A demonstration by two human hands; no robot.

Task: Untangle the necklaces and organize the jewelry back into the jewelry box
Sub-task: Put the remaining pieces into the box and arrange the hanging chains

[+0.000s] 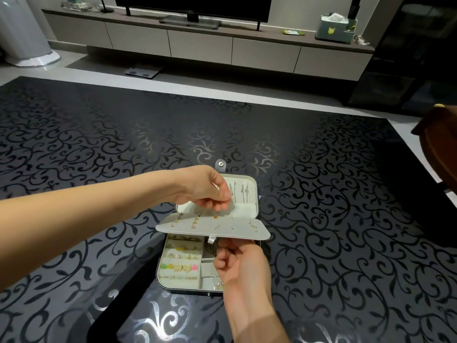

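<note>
A small grey jewelry box point(170, 284) lies open on the black patterned table point(321, 219). Its lid point(251, 194) lies back, with thin necklaces point(243, 191) hanging inside. A pale earring panel point(235, 230) with several studs is raised half-way over the tray. My right hand point(237, 262) holds this panel up by its front edge near a white pull tab point(212, 240). My left hand point(210, 191) hovers over the lid's pocket, fingers curled and fingertips pinched; what they hold is too small to see. Rings and colourful earrings point(179, 267) fill the tray's left compartments.
A brown chair point(437, 144) stands at the table's right edge. Beyond the table are a low TV cabinet point(202, 43), a bathroom scale point(143, 70) on the floor, and a white appliance point(22, 33) at the far left.
</note>
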